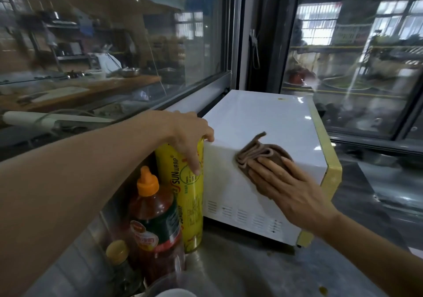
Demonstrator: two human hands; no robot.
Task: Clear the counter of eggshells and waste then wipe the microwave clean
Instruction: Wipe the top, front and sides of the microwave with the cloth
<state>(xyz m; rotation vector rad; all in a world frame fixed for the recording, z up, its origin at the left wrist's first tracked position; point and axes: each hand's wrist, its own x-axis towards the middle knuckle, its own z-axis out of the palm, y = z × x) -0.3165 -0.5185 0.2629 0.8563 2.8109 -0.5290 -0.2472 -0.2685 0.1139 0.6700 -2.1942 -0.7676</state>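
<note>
The white microwave [270, 118] with a pale yellow front trim stands on the counter by the window. My right hand [288, 187] presses a folded brown cloth [258, 152] flat against the top edge of its left side panel. My left hand [190, 134] rests over the top of a tall yellow cling-wrap box [190, 196] beside the microwave, fingertips touching the microwave's corner.
A red sauce bottle [155, 223] with an orange cap and a smaller yellow-capped bottle [119, 257] stand left of the box. The grey steel counter [240, 267] runs in front. Window glass [137, 45] and its sill sit close behind the microwave.
</note>
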